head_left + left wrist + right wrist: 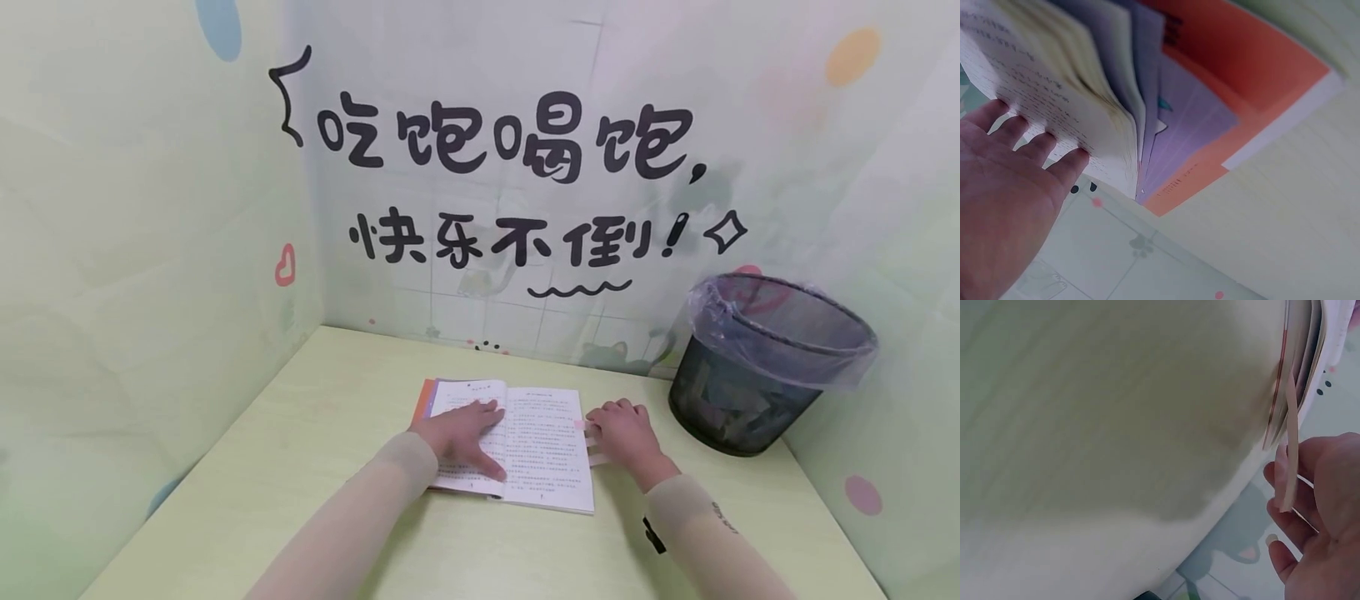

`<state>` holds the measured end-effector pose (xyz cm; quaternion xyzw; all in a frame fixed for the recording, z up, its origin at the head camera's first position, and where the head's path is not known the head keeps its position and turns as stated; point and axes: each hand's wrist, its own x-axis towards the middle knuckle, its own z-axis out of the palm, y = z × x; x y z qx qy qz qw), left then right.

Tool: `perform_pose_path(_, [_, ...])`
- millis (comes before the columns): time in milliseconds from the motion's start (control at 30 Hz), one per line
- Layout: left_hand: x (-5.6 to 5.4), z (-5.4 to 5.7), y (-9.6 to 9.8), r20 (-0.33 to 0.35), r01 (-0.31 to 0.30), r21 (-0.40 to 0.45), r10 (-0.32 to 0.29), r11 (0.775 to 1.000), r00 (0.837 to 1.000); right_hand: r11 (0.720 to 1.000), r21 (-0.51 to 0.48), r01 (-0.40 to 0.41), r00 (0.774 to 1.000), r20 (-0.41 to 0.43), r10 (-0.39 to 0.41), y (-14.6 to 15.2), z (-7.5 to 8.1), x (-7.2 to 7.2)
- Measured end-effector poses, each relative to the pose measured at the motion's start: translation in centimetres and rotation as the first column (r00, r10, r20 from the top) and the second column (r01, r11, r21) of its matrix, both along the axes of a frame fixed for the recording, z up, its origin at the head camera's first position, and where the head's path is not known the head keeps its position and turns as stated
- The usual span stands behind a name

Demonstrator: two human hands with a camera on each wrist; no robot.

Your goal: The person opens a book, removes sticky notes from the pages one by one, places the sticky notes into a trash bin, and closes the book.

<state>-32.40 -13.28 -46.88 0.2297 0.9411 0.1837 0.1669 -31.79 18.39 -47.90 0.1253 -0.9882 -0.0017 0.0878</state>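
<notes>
Where book (545,454) lies — table (300,442), wall (450,190) behind.

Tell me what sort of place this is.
Probably a small indoor booth: a pale table set between decorated walls, with a bag-lined bin and an open book on it.

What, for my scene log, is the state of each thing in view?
Book: open, lying face up.
Strips: sticking out of the book's right edge.
Left hand: spread, resting on the book.
Right hand: bent at the strips; grip unclear.
Bin: upright, uncovered, lined.
Bag: draped over the bin's rim.
</notes>
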Motion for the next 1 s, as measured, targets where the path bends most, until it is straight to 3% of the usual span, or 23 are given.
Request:
perform_pose_path(700, [-0.4, -0.1, -0.2, 0.000, 0.037, 0.004, -0.037, 0.999, 0.999, 0.999, -0.046, 0.014, 0.999, -0.034, -0.015, 0.3, 0.6, 0.2])
perform_pose_path(867, [-0.3, -0.1, -0.2, 0.004, 0.036, 0.021, -0.036, 0.999, 0.999, 0.993, -0.110, -0.042, 0.991, -0.133, 0.027, 1.7, 1.8, 0.3])
perform_pose_path(1000, [-0.2, -0.1, -0.2, 0.004, 0.030, 0.026, -0.030, 0.999, 1.000, 0.985, -0.147, -0.094, 0.973, -0.224, 0.060, 2.7, 4.0, 0.4])
